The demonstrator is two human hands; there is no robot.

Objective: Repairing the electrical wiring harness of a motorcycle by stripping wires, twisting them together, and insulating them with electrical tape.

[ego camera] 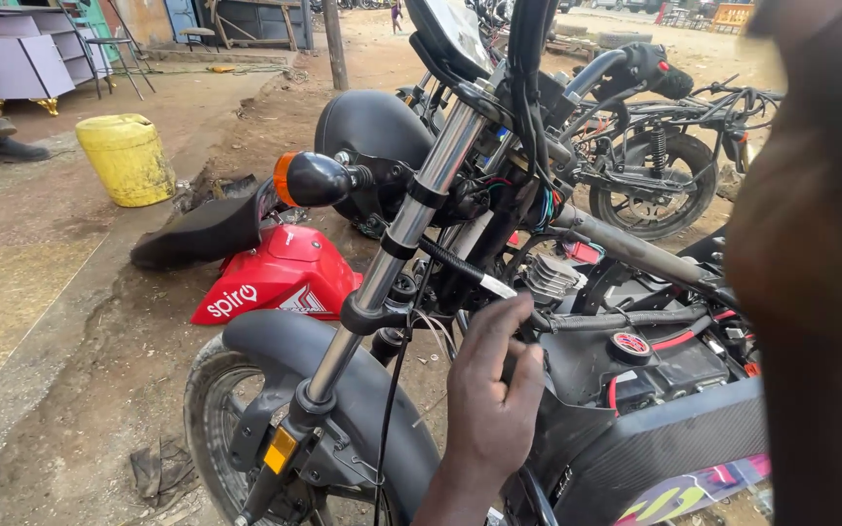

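A head-worn camera looked down at a partly stripped motorcycle on bare dirt ground. One hand, which seemed to be the left though the angle made this uncertain, rose from the bottom of the view. Its fingers curled loosely around a bundle of cables just behind the fork tube, with the thumb pressed toward a black cable with a white end. The other hand was not clearly visible; a dark blurred shape filled the right edge, and whether it was an arm could not be told.

An orange turn signal stuck out left of the fork. Below it the grey front mudguard covered the front wheel. A red body panel and a black seat lay on the ground beside the bike. A yellow bucket stood farther off, well apart, and a second motorcycle stood behind.

To handle the cables well, the grip would likely need to stay light and close to the connector end, keeping thin wires from being tugged or kinked against the fork.
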